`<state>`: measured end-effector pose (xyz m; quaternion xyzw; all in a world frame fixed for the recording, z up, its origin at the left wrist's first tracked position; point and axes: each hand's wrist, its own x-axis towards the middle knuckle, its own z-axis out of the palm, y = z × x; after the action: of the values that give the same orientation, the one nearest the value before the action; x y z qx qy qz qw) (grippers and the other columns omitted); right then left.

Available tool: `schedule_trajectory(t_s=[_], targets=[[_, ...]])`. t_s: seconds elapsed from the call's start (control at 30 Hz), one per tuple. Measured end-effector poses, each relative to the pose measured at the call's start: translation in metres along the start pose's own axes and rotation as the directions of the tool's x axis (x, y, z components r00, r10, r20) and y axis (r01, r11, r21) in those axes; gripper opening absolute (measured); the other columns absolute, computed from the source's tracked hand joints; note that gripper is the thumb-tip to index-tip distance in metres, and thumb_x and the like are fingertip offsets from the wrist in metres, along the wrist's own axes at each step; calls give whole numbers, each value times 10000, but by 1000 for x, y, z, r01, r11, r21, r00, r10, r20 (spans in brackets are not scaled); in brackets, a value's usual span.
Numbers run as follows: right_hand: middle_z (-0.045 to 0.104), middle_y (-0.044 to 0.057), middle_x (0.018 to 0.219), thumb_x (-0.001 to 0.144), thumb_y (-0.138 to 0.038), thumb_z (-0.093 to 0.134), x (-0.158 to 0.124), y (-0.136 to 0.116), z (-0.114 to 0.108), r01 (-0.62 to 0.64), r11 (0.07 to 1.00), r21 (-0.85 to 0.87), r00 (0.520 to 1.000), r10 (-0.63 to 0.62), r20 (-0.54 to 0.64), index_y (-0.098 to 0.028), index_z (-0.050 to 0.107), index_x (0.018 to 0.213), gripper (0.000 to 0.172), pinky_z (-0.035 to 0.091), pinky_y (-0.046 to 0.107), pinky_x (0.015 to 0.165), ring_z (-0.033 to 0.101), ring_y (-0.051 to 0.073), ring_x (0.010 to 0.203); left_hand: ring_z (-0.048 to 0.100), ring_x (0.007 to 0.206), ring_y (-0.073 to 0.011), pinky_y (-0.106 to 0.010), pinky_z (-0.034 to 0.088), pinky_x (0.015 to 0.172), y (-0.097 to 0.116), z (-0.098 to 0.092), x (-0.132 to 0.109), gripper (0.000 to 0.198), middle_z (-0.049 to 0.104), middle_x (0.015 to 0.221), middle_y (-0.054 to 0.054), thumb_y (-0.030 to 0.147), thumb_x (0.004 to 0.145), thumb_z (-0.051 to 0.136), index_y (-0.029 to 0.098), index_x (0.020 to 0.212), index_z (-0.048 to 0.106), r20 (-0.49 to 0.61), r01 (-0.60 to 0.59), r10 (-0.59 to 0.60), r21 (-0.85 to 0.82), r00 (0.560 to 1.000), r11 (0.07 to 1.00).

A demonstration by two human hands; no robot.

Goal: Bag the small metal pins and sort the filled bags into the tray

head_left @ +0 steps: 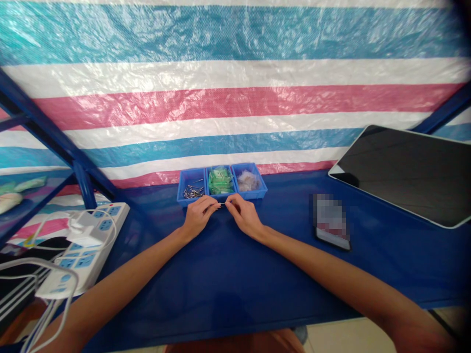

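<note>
My left hand (198, 214) and my right hand (243, 214) rest on the blue table (221, 279), fingertips nearly meeting just in front of three small blue trays. Both hands are pinched closed on a thin metal pin (222, 204) held between them. The left tray (192, 186) holds several dark metal pins. The middle tray (220, 181) holds green parts. The right tray (250, 181) holds small clear or pale parts.
A phone (331, 225) lies on the table to the right of my hands. A large dark tablet (408, 176) leans at the far right. White power strips (88, 245) with cables sit at the left. A striped plastic sheet (235, 98) hangs behind.
</note>
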<state>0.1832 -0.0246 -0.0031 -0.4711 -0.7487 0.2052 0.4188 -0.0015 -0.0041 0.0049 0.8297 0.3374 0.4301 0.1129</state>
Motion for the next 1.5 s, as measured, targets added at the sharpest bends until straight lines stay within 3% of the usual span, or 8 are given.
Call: schedule_trajectory(t_s=[0.27, 0.43, 0.67, 0.83, 0.93, 1.27, 1.5], targets=[[538, -33, 638, 934, -380, 409, -1, 0, 0, 12, 1000, 21, 1000, -13, 17, -187, 557, 921, 243, 386, 212, 610, 511, 116, 571, 587, 720, -120, -238, 458, 704, 0, -1, -1, 214, 643, 782, -33, 277, 915, 482, 161, 819, 634, -12, 1, -1, 3, 1000, 1000], [614, 4, 760, 952, -348, 376, -1, 3, 2, 37, 999, 13, 999, -37, 8, -181, 576, 880, 270, 400, 215, 679, 568, 125, 672, 533, 578, -78, -205, 441, 596, 1, -1, -1, 182, 633, 790, -13, 312, 895, 522, 164, 918, 625, -21, 55, -55, -5, 998, 998], [603, 2, 709, 953, -370, 356, 0, 3, 1, 4, 1000, 0, 1000, -4, 2, -178, 585, 843, 319, 400, 218, 662, 560, 127, 647, 583, 633, -100, -215, 465, 635, 2, 1, -1, 190, 654, 774, -26, 321, 891, 528, 166, 888, 638, -18, -13, 13, -4, 1000, 1000], [541, -30, 643, 930, -391, 410, -2, 1, 1, 7, 999, 45, 1000, -7, -18, -185, 561, 968, 258, 395, 212, 605, 513, 118, 571, 589, 663, -112, -224, 464, 665, 2, 1, -1, 198, 636, 704, -19, 293, 905, 508, 161, 836, 640, -56, -3, 5, 26, 998, 1000], [509, -40, 619, 922, -381, 427, -2, 1, 2, 15, 998, 54, 1000, -14, -12, -191, 553, 947, 230, 387, 211, 590, 490, 114, 548, 577, 649, -110, -225, 456, 659, 2, 0, -1, 215, 622, 678, -13, 292, 909, 501, 160, 809, 639, -71, 9, -6, 39, 997, 999], [584, -2, 717, 952, -341, 372, -2, 3, 1, 45, 999, 18, 999, -45, -16, -181, 562, 862, 265, 395, 215, 664, 546, 126, 648, 501, 548, -71, -202, 415, 577, 3, -1, -2, 170, 624, 759, -7, 298, 898, 519, 159, 888, 615, -30, 52, -53, -19, 998, 998], [600, 4, 721, 957, -353, 367, -2, 4, 1, 42, 999, 35, 999, -41, -21, -177, 578, 832, 302, 401, 217, 678, 559, 126, 652, 526, 592, -80, -201, 420, 609, 1, 0, -2, 169, 627, 757, -10, 297, 891, 533, 157, 883, 626, 20, 19, -19, -6, 1000, 1000]])
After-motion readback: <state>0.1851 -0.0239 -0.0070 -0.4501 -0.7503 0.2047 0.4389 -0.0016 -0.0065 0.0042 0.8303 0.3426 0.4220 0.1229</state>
